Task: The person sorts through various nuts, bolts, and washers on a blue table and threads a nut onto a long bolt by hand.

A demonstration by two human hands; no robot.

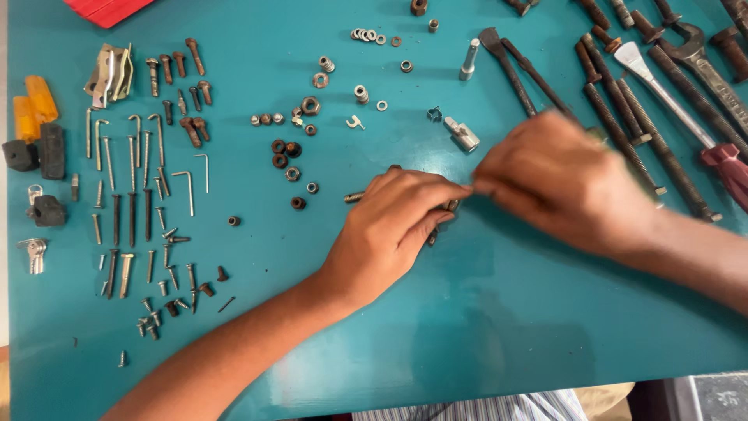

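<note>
Item in hand: a bolt (354, 197), rusty, lying on the teal table (483, 312) near its middle. Only the left end shows, poking out from under the left hand; a further dark bit shows at the near right edge of that hand. Long axis roughly left to right, visible end pointing left. The rest is hidden.

Left hand (397, 222): palm down, flat over the bolt, forearm coming in from the near left corner. Fingers (436, 195) stretched rightward and bent down over the bolt, pressing or pinching it; whether they fully close round it cannot be told.

Right hand (557, 183): palm down, forearm entering from the right edge, knuckles raised. Its fingers are drawn together to a point at the left, meeting the left fingertips, pinched on something too small and blurred to name.

Just far of the hands: a small silver cylindrical fitting (463, 134) and a small dark clip (434, 114).

Left of the hands: a loose cluster of rusty nuts (285, 156), well apart from the bolt.

Far left: rows of nails and screws (128, 226), hex keys (191, 183), short rusty bolts (175, 66), two orange blocks (33, 109), black blocks (39, 152), a small key (35, 253).

Far right: long rusty threaded rods (623, 132), tongs (514, 66), a spanner (705, 66), a red-handled screwdriver (725, 164).
</note>
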